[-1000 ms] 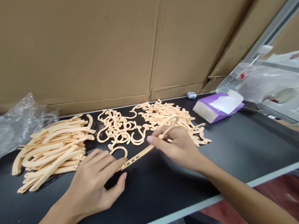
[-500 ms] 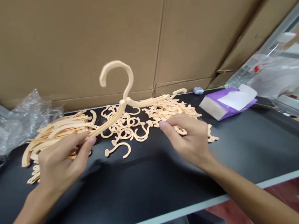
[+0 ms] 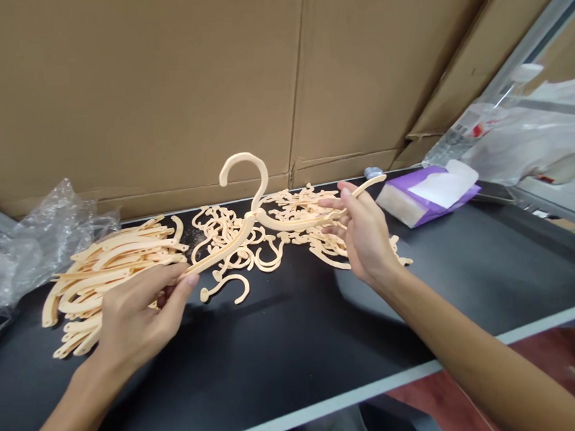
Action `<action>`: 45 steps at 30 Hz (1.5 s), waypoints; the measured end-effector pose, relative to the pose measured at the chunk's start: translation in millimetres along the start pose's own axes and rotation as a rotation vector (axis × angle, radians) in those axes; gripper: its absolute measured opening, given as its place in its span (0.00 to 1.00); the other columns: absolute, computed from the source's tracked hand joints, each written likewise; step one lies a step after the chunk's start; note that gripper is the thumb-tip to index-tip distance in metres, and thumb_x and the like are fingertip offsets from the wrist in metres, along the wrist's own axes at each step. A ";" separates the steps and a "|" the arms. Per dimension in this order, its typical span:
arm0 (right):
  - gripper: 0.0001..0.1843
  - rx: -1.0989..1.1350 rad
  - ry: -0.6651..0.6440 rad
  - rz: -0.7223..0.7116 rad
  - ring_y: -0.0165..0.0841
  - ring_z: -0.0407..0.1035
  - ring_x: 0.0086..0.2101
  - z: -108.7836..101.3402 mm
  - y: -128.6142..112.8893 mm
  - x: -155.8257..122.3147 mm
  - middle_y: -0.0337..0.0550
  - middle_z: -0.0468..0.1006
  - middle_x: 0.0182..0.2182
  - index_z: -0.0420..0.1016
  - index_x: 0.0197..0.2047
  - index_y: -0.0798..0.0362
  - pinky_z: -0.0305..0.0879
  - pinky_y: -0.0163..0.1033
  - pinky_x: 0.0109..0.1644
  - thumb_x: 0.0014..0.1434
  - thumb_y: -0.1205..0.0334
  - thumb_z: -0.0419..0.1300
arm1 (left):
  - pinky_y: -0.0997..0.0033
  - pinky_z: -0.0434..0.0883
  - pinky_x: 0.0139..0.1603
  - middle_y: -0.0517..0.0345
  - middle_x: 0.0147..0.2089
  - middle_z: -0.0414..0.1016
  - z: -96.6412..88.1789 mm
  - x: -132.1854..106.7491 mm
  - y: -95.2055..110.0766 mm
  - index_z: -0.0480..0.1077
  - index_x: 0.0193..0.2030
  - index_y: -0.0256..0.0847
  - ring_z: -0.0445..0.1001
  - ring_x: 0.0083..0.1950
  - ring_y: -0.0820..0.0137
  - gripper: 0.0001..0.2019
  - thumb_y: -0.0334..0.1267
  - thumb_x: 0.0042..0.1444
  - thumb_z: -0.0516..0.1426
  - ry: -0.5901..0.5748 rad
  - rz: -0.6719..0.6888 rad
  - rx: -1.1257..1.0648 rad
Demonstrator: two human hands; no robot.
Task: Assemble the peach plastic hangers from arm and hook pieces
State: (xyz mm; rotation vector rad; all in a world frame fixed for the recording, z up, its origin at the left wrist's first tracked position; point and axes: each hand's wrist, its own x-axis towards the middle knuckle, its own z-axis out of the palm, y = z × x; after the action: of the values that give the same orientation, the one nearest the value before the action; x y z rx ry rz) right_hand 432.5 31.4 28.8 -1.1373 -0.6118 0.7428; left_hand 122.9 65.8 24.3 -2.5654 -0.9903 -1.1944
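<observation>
A peach plastic hanger (image 3: 247, 209) with its hook pointing up is held above the black table (image 3: 298, 347). My left hand (image 3: 140, 313) pinches the end of its left arm. My right hand (image 3: 363, 233) grips its right arm near the tip. Under the hanger lie loose peach hooks (image 3: 230, 246), with one single hook (image 3: 226, 285) nearest to me. A stack of curved hanger arms (image 3: 107, 269) lies left of my left hand. A second heap of small peach parts (image 3: 312, 220) sits behind my right hand.
Flat cardboard sheets (image 3: 207, 82) stand as a wall behind the table. Crumpled clear plastic (image 3: 25, 243) lies at the far left. A purple tissue pack (image 3: 428, 194) sits at the back right, with clear bags (image 3: 534, 129) beyond it. The table's pale front edge (image 3: 361, 395) runs below my arms.
A second ago both hands worked the hanger low on the table. My left hand lifted it upright while my right hand let go, and now my right hand has taken hold of its right arm.
</observation>
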 end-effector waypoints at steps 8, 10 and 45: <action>0.12 0.129 0.041 0.215 0.30 0.70 0.28 -2.8 -10.6 3.4 0.38 0.73 0.29 0.75 0.34 0.52 0.65 0.33 0.27 0.57 0.51 0.64 | 0.79 0.67 0.26 0.63 0.30 0.78 -5.0 3.4 3.1 0.75 0.36 0.41 0.73 0.29 0.75 0.07 0.40 0.62 0.59 -0.042 -0.160 -0.078; 0.10 0.164 0.053 0.252 0.31 0.71 0.29 -3.2 -10.9 4.1 0.37 0.74 0.29 0.72 0.34 0.50 0.67 0.34 0.28 0.57 0.53 0.64 | 0.79 0.69 0.27 0.62 0.33 0.79 -2.7 2.4 4.5 0.76 0.38 0.41 0.75 0.30 0.75 0.06 0.40 0.61 0.60 -0.027 -0.190 -0.084; 0.18 -1.049 -0.475 -1.040 0.30 0.58 0.23 -5.2 11.3 -24.7 0.37 0.66 0.18 0.62 0.22 0.50 0.52 0.38 0.29 0.64 0.60 0.57 | 0.60 0.73 0.49 0.51 0.46 0.78 5.0 3.5 7.2 0.66 0.59 0.39 0.76 0.42 0.63 0.23 0.46 0.60 0.60 0.083 -0.249 0.032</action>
State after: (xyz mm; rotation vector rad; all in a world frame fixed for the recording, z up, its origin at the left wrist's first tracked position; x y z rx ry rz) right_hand 418.8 11.6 15.0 -1.3142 -1.9404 -0.3187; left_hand 132.2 63.9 24.4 -2.4003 -1.3275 -1.3193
